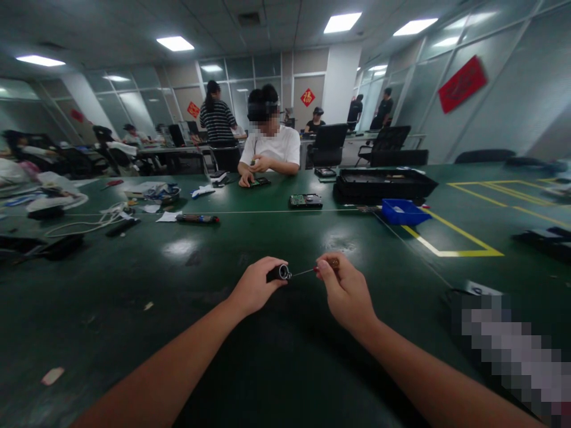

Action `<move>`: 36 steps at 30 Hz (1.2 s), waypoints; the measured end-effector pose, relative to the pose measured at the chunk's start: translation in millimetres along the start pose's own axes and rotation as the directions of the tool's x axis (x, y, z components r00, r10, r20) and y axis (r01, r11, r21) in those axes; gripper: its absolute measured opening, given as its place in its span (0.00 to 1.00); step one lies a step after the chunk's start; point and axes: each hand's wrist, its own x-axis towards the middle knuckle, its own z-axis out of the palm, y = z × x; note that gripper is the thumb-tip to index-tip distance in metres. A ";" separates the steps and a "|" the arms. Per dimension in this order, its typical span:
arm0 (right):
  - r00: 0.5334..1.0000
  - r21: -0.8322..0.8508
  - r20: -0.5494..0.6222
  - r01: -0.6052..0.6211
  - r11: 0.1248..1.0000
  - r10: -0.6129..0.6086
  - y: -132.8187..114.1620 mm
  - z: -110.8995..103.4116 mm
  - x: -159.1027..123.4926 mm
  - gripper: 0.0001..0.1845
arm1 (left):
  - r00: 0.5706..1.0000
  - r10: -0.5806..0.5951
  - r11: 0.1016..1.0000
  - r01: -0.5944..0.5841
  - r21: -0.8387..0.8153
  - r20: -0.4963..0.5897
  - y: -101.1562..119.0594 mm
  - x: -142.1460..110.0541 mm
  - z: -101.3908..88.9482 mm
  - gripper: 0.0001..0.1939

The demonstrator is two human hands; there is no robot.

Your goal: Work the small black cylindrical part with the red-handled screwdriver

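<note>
Left grip (255, 285) clamps a black cylinder (275, 273), right grip (350, 291) a screwdriver (316, 269).
Its tip is at the cylinder's end; I seem partway, unfinished.

1 held scrwdrvr (333, 263), 1 held blk cyl (280, 272), 1 blu bin (404, 213)

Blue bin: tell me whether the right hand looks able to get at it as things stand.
Probably yes, with a forward reach: nothing visible stands between the right hand and the blue bin, though that hand is occupied gripping a thin-shafted tool.
</note>
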 end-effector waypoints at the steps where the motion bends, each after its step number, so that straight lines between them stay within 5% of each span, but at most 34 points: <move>1: 1.000 -0.004 0.004 -0.005 1.000 0.005 0.0 -0.2 0.1 0.11 | 1.000 -0.005 1.000 0.005 -0.005 -0.004 0.3 0.1 -0.5 0.18; 8: 0.999 0.023 0.007 -0.035 0.999 0.035 3.3 0.4 1.9 0.11 | 0.999 -0.035 0.999 0.034 -0.021 -0.019 3.8 -0.3 -4.5 0.24; 15: 0.999 0.055 -0.002 -0.034 0.998 0.035 3.1 1.2 2.4 0.11 | 0.988 -0.135 0.990 0.133 -0.036 -0.075 12.5 -2.4 -6.5 0.15; 19: 1.000 0.058 -0.003 -0.024 0.998 0.024 1.8 1.0 2.1 0.11 | 0.993 -0.090 0.993 0.096 0.076 -0.070 15.2 -1.5 -7.5 0.12; 24: 1.000 0.056 -0.015 -0.019 0.998 0.019 2.0 2.1 2.2 0.11 | 0.999 0.013 0.967 -0.025 0.255 0.049 9.2 0.1 -3.1 0.14; 30: 1.000 0.084 0.010 -0.017 0.996 0.016 1.9 3.2 0.8 0.12 | 0.989 -0.053 0.857 -0.028 0.515 0.141 4.9 2.6 6.0 0.20; 36: 1.000 0.080 0.006 -0.018 0.997 0.017 0.8 1.9 0.6 0.12 | 0.981 -0.058 0.842 -0.051 0.538 0.185 6.9 4.2 4.7 0.12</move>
